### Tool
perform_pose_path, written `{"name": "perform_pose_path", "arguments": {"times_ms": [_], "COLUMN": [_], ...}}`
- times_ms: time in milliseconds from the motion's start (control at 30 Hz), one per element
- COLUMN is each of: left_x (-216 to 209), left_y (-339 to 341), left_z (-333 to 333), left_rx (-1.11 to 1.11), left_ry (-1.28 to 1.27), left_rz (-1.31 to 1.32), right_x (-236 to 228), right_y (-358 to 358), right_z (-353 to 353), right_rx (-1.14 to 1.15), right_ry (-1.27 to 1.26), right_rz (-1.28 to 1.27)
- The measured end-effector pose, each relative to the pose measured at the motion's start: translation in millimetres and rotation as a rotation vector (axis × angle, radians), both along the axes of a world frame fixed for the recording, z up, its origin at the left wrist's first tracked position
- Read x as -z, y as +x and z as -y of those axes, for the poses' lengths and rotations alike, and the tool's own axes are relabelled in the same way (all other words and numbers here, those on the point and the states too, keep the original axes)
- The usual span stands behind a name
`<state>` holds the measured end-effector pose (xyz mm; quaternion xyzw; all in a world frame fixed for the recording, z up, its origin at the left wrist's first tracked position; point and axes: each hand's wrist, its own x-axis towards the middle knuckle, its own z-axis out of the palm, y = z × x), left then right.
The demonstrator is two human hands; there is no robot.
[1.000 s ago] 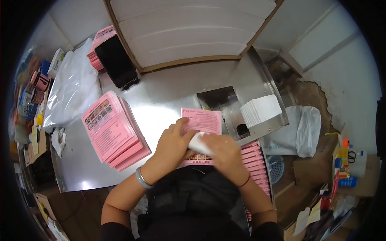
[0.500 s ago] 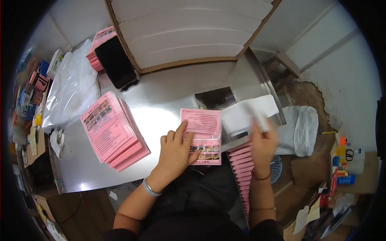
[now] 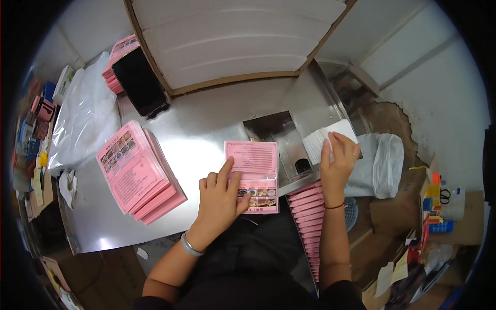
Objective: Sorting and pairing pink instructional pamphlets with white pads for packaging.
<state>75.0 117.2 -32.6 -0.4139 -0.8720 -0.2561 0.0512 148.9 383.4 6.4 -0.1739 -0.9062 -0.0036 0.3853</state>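
Pink and flat, the open leaflet point(image 3: 252, 175) lies on the steel table point(image 3: 206, 124), and your left hand point(image 3: 221, 199) presses its lower left part, fingers spread, forefinger stretched up the page. Right of the leaflet, your right hand point(image 3: 337, 160) pinches the white paper stack point(image 3: 326, 138). Left of the leaflet sits a pile of pink leaflets point(image 3: 138, 170).
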Motion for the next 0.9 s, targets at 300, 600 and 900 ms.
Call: {"name": "perform_pose_path", "arguments": {"times_ms": [300,600,900], "left_x": [-1,-8,-16], "left_y": [0,1,5], "left_z": [0,4,-26], "left_rx": [0.027,0.085,0.249], "left_ry": [0.002,-0.065,0.251], "left_rz": [-0.013,0.006,0.280], "right_x": [-14,-17,48], "right_y": [7,25,-19], "right_z": [-12,4,91], "right_rx": [-0.112,-0.175,-0.534], "right_ry": [-0.200,0.005,-0.050], "right_rz": [0.040,0.063,0.449]}}
